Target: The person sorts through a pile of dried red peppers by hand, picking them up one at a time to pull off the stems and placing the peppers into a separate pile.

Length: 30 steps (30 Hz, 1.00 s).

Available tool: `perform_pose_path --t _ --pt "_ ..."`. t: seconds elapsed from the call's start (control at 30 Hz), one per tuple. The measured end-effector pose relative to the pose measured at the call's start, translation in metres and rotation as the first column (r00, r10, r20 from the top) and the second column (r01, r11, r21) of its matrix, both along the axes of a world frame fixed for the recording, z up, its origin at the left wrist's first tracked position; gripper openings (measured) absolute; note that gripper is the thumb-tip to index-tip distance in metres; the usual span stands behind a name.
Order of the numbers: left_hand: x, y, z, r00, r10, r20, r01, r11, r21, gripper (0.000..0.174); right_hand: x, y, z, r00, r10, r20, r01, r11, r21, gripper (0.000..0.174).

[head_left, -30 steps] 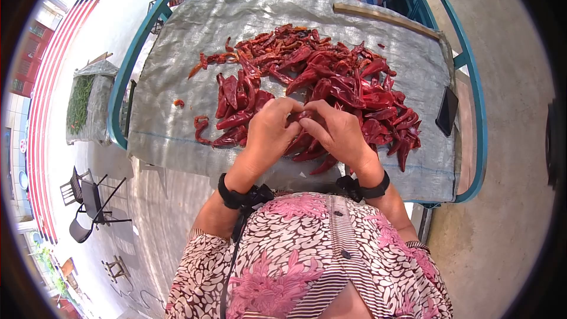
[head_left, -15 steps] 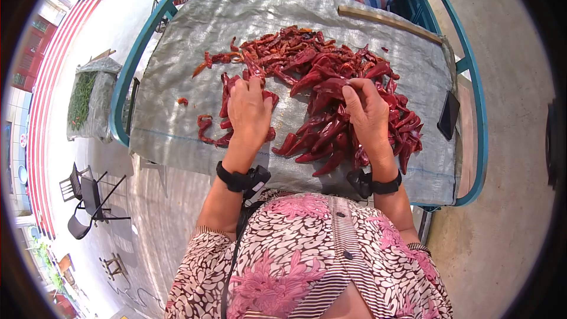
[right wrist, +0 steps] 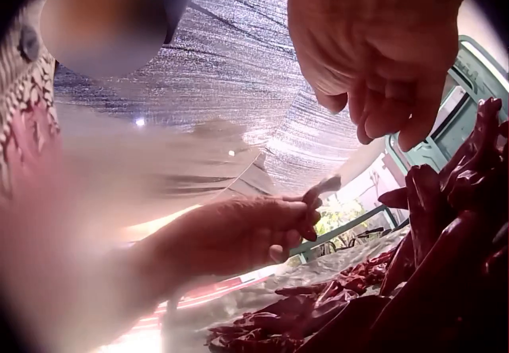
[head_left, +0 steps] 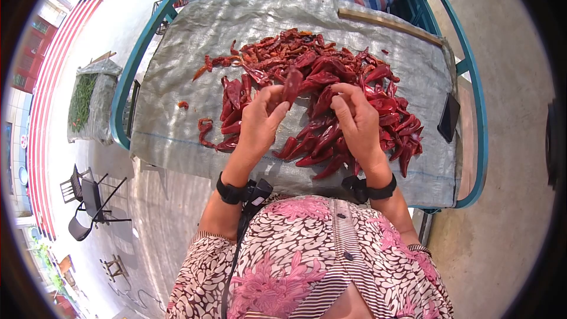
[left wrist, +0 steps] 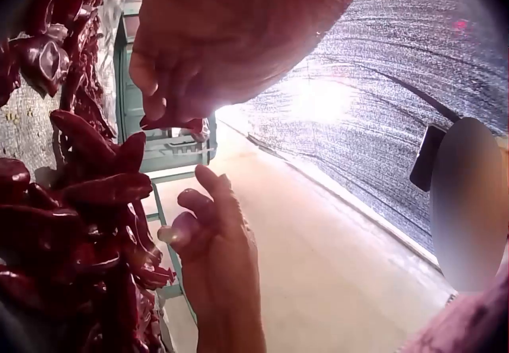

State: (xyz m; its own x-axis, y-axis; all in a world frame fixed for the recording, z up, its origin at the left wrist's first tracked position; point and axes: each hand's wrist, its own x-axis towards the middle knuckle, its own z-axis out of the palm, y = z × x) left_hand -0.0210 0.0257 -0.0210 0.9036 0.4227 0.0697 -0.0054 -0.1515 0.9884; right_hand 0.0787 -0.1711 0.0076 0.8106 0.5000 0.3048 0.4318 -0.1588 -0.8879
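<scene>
My left hand (head_left: 263, 117) pinches a dark red chili pepper (head_left: 292, 85) between thumb and fingers, its far end pointing up and away. In the right wrist view the same hand (right wrist: 258, 230) shows at mid-height with the pepper at its fingertips. My right hand (head_left: 357, 123) hovers at the near side of the chili heap (head_left: 322, 139), fingers loosely bent with nothing between them. In the left wrist view that right hand (left wrist: 219, 261) appears beside the heap. Left of the left hand lies a smaller group of glossy red chilies (head_left: 232, 97).
Thinner, orange-red chilies (head_left: 289, 44) form the heap's far side. Everything lies on a grey woven sheet (head_left: 171, 112) over a cart with teal rails (head_left: 481, 136). A phone (head_left: 449, 117) rests at the right edge, a wooden strip (head_left: 390, 25) at the back.
Both hands were together in the middle, then parted, the left to the small chili group, the right to the heap. The left has since come back inward with a chili; the right has come nearer.
</scene>
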Motion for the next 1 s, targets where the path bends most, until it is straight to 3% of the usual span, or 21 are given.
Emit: perform_pose_path --t 0.1,0.2,0.33,0.47,0.57,0.6,0.67,0.73,0.83,0.93,1.0 --pt "-0.003 -0.010 0.023 0.984 -0.124 -0.128 0.102 0.981 -0.164 0.033 -0.005 0.007 0.001 0.992 0.087 -0.092 -0.097 0.990 -0.105 0.028" --pt "-0.002 -0.017 0.011 0.987 -0.151 -0.048 0.135 0.961 -0.242 0.028 -0.009 0.009 -0.007 0.987 0.155 -0.041 -0.158 0.982 -0.102 0.032" --pt "-0.002 -0.020 0.004 0.975 -0.190 -0.117 0.190 0.982 -0.004 0.024 -0.013 0.015 -0.003 0.998 0.047 -0.050 -0.041 0.993 0.114 0.027" --pt "-0.007 -0.022 0.002 0.949 -0.243 -0.200 0.251 0.968 0.015 0.028 -0.007 0.006 -0.009 0.984 0.122 -0.127 -0.127 0.991 -0.035 0.020" --pt "-0.010 -0.020 0.006 0.965 -0.152 -0.215 0.199 0.957 0.213 0.033 -0.006 0.003 -0.009 0.987 0.106 -0.119 -0.113 0.992 -0.055 0.018" --pt "-0.010 -0.015 -0.003 0.980 -0.042 -0.197 0.121 0.903 0.413 0.034 -0.005 0.003 -0.007 0.993 0.069 -0.099 -0.074 0.996 -0.043 0.018" --pt "-0.007 0.000 -0.028 0.983 0.157 -0.093 -0.035 0.663 0.748 0.036 -0.001 0.001 -0.001 0.996 -0.017 -0.093 0.015 1.000 -0.027 0.020" --pt "-0.001 0.002 -0.025 0.940 0.307 -0.151 -0.057 0.577 0.815 0.037 0.007 -0.002 0.006 0.987 -0.114 -0.116 0.113 0.993 -0.018 0.023" --pt "0.003 0.007 -0.036 0.911 0.372 -0.177 -0.020 0.469 0.883 0.038 0.022 -0.001 -0.005 0.910 -0.325 0.257 0.316 0.946 0.077 0.027" --pt "0.005 0.011 -0.044 0.900 0.383 -0.210 0.016 0.452 0.892 0.039 0.018 -0.006 -0.001 0.949 -0.281 0.141 0.275 0.960 0.055 0.028" --pt "0.006 0.013 -0.042 0.894 0.400 -0.200 -0.013 0.470 0.883 0.039 0.016 -0.005 -0.005 0.936 -0.260 0.237 0.262 0.965 0.025 0.028"
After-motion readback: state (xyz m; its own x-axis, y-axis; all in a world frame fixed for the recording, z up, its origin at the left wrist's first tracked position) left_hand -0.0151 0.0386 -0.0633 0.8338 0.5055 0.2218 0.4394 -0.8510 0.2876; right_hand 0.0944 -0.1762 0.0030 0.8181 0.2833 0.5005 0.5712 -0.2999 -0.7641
